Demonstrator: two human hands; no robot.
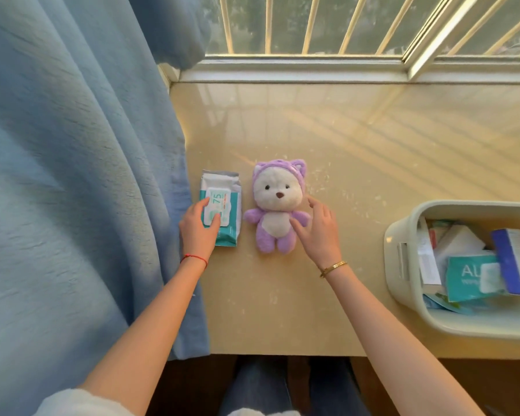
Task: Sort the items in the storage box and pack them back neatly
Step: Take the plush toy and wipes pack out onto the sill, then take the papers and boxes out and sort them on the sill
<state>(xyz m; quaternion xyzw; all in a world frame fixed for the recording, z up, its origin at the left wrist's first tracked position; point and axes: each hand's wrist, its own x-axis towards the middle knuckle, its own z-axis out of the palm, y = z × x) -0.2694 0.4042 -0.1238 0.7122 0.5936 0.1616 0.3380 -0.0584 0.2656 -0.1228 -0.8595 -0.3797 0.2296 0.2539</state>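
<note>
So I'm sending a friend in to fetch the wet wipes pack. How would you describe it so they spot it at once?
On the cream windowsill ledge, look at its left end beside the blue curtain. The wet wipes pack lies flat there under the left hand, left of the purple plush bear. It is the flat teal-and-white pouch with "75" on its flap.

Bare sill (342, 163) between plush bear (278, 205) and storage box (403, 235), curtain (72, 175) crowding left
</note>
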